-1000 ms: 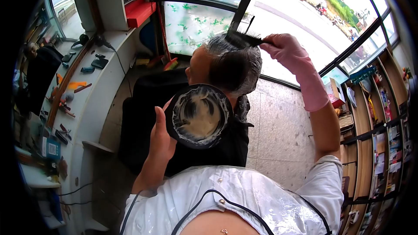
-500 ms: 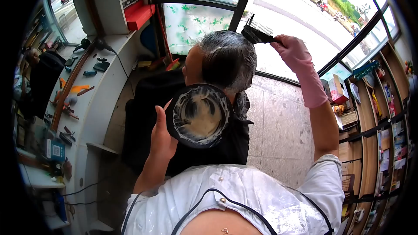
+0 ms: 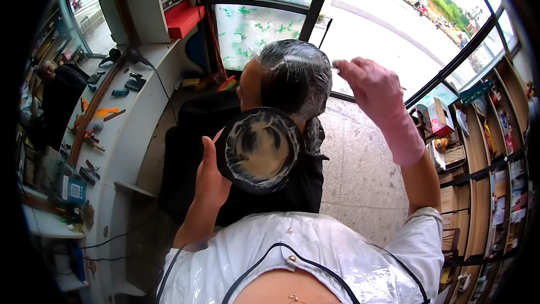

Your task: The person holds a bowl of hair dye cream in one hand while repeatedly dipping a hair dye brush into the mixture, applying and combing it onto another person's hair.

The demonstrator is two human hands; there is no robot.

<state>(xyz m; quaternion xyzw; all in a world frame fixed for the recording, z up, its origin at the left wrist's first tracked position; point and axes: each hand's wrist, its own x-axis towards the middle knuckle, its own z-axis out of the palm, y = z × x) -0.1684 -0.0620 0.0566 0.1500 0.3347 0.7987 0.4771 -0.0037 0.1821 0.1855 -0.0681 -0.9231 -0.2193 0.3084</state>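
My bare left hand [image 3: 211, 170] holds a black bowl [image 3: 226, 160] from its left side, thumb up along the rim. Pale cream [image 3: 261, 149] coats the inside of the bowl. My right hand [image 3: 368, 87], in a pink glove, is raised to the right of a seated person's head [image 3: 295, 79], with its fingers closed round a dark handle end. The comb brush's teeth are not clearly visible now. White cream streaks the top and back of the person's dark hair. A black cape [image 3: 197, 129] covers the person's body.
On the left, a white counter [image 3: 126, 121] with clippers and combs runs below a mirror. A hair dryer [image 3: 135, 56] lies at its far end. Shelves [image 3: 478, 191] with goods line the right side. Glass panels [image 3: 259, 34] stand beyond the person.
My right hand has turned and moved slightly down and left; the comb brush, plainly seen before, is now mostly out of sight. The bowl has hardly moved.
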